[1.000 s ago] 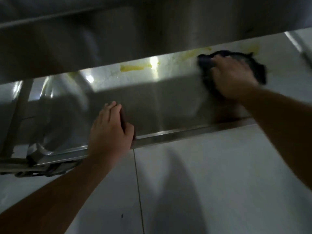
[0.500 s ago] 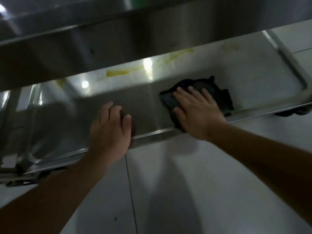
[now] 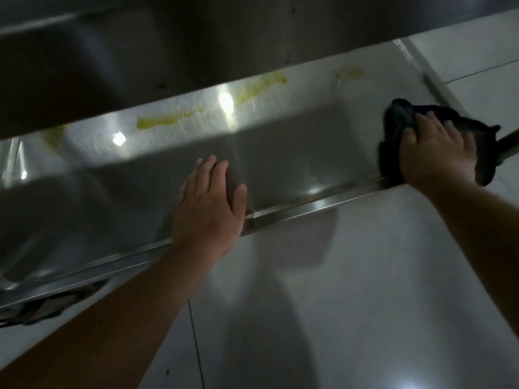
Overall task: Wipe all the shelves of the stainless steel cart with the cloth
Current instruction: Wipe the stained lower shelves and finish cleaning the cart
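The bottom shelf [image 3: 295, 158] of the stainless steel cart runs across the view, seen under the shelf above [image 3: 196, 37]. Yellow smears [image 3: 168, 120] streak its far side. A dark cloth [image 3: 393, 136] lies at the shelf's near right corner. My right hand [image 3: 438, 147] presses flat on the cloth. My left hand [image 3: 210, 203] rests over the shelf's front rim near the middle, fingers laid on the metal.
White floor tiles [image 3: 337, 304] spread in front of the cart. A dark caster [image 3: 42, 307] shows under the shelf's left front corner. The right-hand cart post and rail [image 3: 432, 80] border the shelf's right end.
My right hand slid the cloth from the far right of the shelf to the near middle, then right to the near right corner. My left hand's fingers flattened on the rim.
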The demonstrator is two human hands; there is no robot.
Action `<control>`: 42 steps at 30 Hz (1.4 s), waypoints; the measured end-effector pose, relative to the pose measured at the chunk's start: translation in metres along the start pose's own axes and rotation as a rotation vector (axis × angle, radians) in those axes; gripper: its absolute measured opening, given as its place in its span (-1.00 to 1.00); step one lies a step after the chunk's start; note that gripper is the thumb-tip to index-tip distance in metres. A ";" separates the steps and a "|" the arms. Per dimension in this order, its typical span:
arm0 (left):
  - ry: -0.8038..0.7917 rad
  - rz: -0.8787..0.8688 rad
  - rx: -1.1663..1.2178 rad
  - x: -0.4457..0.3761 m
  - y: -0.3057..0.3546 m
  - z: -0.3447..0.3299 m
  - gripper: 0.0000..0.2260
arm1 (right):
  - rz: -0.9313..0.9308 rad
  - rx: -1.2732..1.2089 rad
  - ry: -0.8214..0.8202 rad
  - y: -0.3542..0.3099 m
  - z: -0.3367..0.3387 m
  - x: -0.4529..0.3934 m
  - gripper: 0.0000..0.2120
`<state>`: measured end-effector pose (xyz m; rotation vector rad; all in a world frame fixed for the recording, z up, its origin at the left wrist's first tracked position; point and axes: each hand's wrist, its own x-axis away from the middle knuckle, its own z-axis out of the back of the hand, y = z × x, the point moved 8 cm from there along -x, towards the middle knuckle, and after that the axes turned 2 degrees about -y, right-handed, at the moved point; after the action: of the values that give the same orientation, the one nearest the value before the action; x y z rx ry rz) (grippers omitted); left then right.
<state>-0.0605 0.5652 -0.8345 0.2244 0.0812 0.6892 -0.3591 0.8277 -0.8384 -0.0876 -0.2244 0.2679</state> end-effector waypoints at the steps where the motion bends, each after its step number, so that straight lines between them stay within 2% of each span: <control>1: 0.000 0.000 -0.010 0.001 0.000 0.000 -0.39 | -0.050 0.000 0.009 -0.006 -0.001 0.007 -0.38; 3: 0.000 0.000 -0.024 0.001 0.001 0.000 -0.38 | 0.051 -0.031 0.000 -0.044 -0.007 0.033 -0.40; 5: -0.006 -0.003 -0.034 0.001 0.002 -0.001 -0.39 | 0.372 -0.013 -0.027 -0.104 -0.019 0.077 -0.41; 8: -0.021 -0.007 -0.020 0.002 0.000 -0.003 -0.38 | 0.903 0.106 -0.173 -0.181 -0.045 0.143 -0.39; 9: -0.025 -0.011 -0.015 0.001 -0.001 -0.003 -0.38 | 0.995 0.115 -0.218 -0.192 -0.049 0.148 -0.40; 11: -0.018 -0.019 -0.020 0.001 0.000 -0.002 -0.37 | 1.045 0.084 -0.237 -0.190 -0.043 0.133 -0.43; 13: -0.008 -0.014 -0.025 0.001 0.000 0.000 -0.37 | 0.938 0.040 -0.113 -0.163 -0.026 0.099 -0.48; 15: -0.015 -0.010 -0.021 0.001 0.000 0.000 -0.35 | 0.722 -0.006 -0.005 -0.115 -0.008 0.048 -0.49; 19: -0.026 -0.014 -0.045 0.002 0.000 -0.002 -0.35 | 0.285 -0.052 -0.019 -0.032 0.018 -0.044 -0.45; 23: -0.016 -0.042 -0.064 0.002 0.002 -0.002 -0.32 | 0.031 -0.142 -0.012 -0.042 0.018 -0.057 -0.39; 25: -0.011 -0.045 -0.062 0.003 0.001 -0.004 -0.30 | 0.087 -0.163 -0.032 -0.081 0.013 -0.046 -0.38; 30: -0.001 -0.043 -0.050 0.001 0.000 -0.005 -0.25 | 0.661 -0.001 -0.086 -0.199 -0.016 0.023 -0.36; 33: -0.007 -0.043 -0.052 0.001 -0.001 -0.005 -0.26 | 0.873 0.085 -0.100 -0.207 -0.021 0.031 -0.30; 35: -0.001 -0.043 -0.050 0.001 -0.001 -0.003 -0.28 | 0.811 0.084 -0.034 -0.180 -0.008 -0.004 -0.29; 38: -0.015 -0.039 -0.048 0.002 0.001 -0.001 -0.31 | 0.422 -0.010 0.054 -0.094 0.017 -0.063 -0.33; 40: -0.023 -0.026 -0.040 0.002 0.001 0.000 -0.32 | 0.219 -0.042 0.056 -0.048 0.021 -0.067 -0.30; 42: -0.025 -0.018 -0.031 0.002 0.002 0.001 -0.31 | 0.079 -0.072 0.037 -0.031 0.015 -0.045 -0.27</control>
<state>-0.0603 0.5679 -0.8328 0.2029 0.0483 0.6690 -0.3970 0.7868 -0.8299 -0.1728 -0.1942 0.3367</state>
